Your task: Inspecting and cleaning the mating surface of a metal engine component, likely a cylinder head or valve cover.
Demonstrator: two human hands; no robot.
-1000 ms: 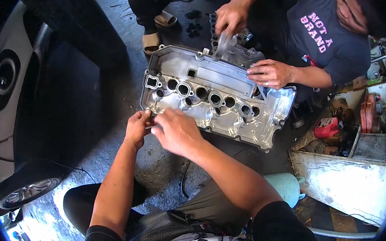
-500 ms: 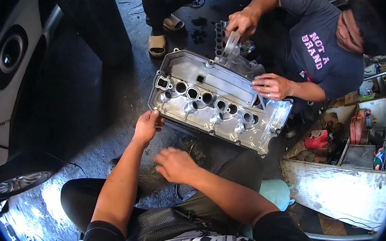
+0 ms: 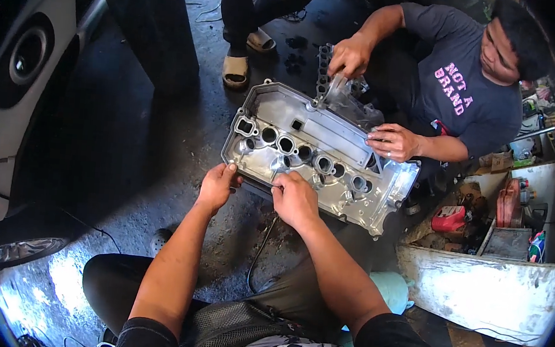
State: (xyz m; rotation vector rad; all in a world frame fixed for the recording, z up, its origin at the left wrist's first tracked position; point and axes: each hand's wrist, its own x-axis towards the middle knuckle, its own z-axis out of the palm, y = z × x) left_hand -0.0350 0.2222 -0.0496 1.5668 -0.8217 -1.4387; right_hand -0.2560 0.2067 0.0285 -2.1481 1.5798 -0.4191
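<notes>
A silvery metal engine valve cover, with a row of round and oval openings, lies tilted in front of me, hollow side up. My left hand grips its near left corner, thumb on top of the rim. At the middle of the near edge, my right hand is closed with bent fingers on the rim, where a thin dark strip runs. Whether it pinches the strip alone is hidden. A co-worker's hand rests on the cover's far right side. Their other hand holds a clear plastic bag beyond the cover.
A dark metal part with a row of holes lies behind the cover. On the right stands a worn white box of tools and red items. Left are a car wheel and a dark post. Another person's sandals are at the back.
My right hand has moved forward and right from the air before the cover onto its near rim. My left hand keeps its hold. The view has shifted slightly.
</notes>
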